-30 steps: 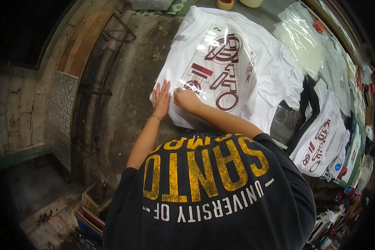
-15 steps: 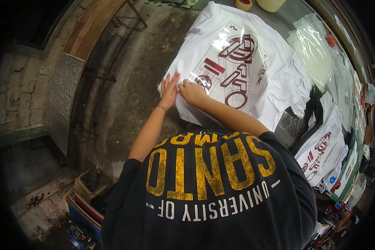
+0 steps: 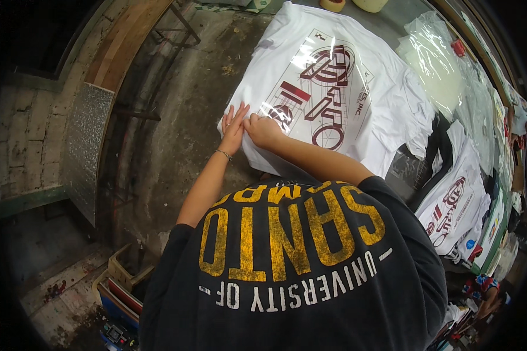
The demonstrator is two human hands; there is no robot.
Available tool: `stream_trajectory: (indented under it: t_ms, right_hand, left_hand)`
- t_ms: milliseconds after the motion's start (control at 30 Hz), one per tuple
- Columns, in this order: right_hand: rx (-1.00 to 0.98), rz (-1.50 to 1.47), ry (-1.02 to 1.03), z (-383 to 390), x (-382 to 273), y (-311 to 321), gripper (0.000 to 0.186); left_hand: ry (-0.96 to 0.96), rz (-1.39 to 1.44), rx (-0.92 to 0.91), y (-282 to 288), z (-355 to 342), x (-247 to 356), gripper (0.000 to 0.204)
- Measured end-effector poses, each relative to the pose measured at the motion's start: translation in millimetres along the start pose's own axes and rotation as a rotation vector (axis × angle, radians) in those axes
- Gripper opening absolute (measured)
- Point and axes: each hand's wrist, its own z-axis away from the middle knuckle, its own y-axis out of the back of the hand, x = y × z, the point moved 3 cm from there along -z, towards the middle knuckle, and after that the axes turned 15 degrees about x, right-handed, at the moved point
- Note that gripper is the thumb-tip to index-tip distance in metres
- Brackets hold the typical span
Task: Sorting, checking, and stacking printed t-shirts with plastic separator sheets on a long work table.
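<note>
A white T-shirt (image 3: 386, 111) lies spread in front of me. Over its chest sits a glossy clear film (image 3: 304, 58) with a dark red and black printed design. My left hand (image 3: 233, 127) rests at the shirt's left edge, fingers stretched out, a bracelet at the wrist. Right beside it, my right hand (image 3: 266, 130) is closed near the film's lower left corner. Its fingertips are turned away, so what they grip cannot be made out.
A second white shirt (image 3: 454, 202) with the same print lies at the right, near dark cloth (image 3: 442, 149). Clear plastic sheets (image 3: 430, 70) cover the far right. A tape roll (image 3: 332, 4) and a pale tub (image 3: 370, 4) stand at the back. Crates (image 3: 118, 286) are at lower left.
The whole view has shifted slightly, so the shirt and hands appear a little further left. Both hands keep nearly the same pose at the shirt's edge.
</note>
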Motion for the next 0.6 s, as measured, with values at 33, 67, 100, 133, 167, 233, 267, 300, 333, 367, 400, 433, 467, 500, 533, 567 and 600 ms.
stream_trajectory:
  t_ms: [33,67,100,133,167,233,267,300,333,367,400,433,467,500,533,567,600]
  right_hand:
    - [-0.024,0.018,0.003,-0.8,-1.8,-0.9,0.016]
    - [-0.049,0.042,0.007,0.5,1.0,-2.1,0.016]
    - [-0.119,-0.026,-0.011,0.0,6.8,-4.3,0.024]
    - [-0.117,-0.015,-0.020,3.8,11.0,-3.2,0.024]
    - [-0.050,-0.033,-0.011,5.0,13.8,3.4,0.023]
    - [-0.039,-0.134,-0.108,7.6,26.8,-5.1,0.026]
    - [-0.084,-0.277,-0.194,2.3,17.9,3.3,0.026]
    - [-0.137,-0.271,-0.280,2.9,21.9,-4.3,0.026]
    - [-0.074,-0.287,-0.341,8.1,33.8,-13.4,0.024]
    - [-0.079,-0.383,-0.417,15.4,36.3,-12.3,0.023]
    - [-0.016,-0.291,-0.441,16.7,41.9,-5.8,0.021]
    - [0.043,-0.325,-0.471,16.1,48.1,0.3,0.020]
    - [0.098,-0.357,-0.512,24.0,67.5,2.4,0.019]
    - [0.122,-0.323,-0.530,26.5,81.4,11.5,0.019]
    - [0.169,-0.314,-0.611,33.0,99.4,19.1,0.018]
    - [0.215,-0.317,-0.683,37.1,109.4,26.3,0.019]
    - [0.235,-0.296,-0.706,42.9,117.5,31.7,0.019]
  left_hand:
    - [0.012,-0.008,-0.004,1.3,-0.3,-1.3,0.047]
    - [0.004,-0.001,-0.006,-1.2,-1.3,0.3,0.047]
    - [-0.003,-0.022,-0.013,-4.0,-2.2,2.0,0.047]
    - [-0.013,-0.041,-0.020,-6.9,-2.7,4.1,0.047]
    - [-0.051,-0.079,-0.016,-10.0,-5.4,4.6,0.043]
    - [-0.184,-0.155,0.008,-11.1,-9.4,5.6,0.038]
    - [-0.216,-0.205,0.064,-5.4,-1.8,-9.5,0.034]
    - [-0.233,-0.230,0.081,-7.3,-3.2,-8.4,0.035]
    - [-0.232,-0.231,0.065,-11.3,-9.2,-0.9,0.035]
    - [-0.216,-0.271,0.058,-15.7,1.4,-4.8,0.037]
    - [-0.208,-0.291,0.052,-15.8,-2.0,2.1,0.040]
    - [-0.229,-0.276,0.040,-12.7,0.5,-9.8,0.045]
    - [-0.152,-0.329,-0.036,-16.9,-0.1,3.6,0.050]
    - [-0.156,-0.303,-0.059,-13.3,3.9,-3.9,0.056]
    - [-0.138,-0.349,-0.069,-14.3,4.1,5.4,0.061]
    - [-0.138,-0.417,-0.078,-13.8,4.9,12.8,0.062]
    - [-0.169,-0.401,-0.090,-17.6,1.4,32.0,0.062]
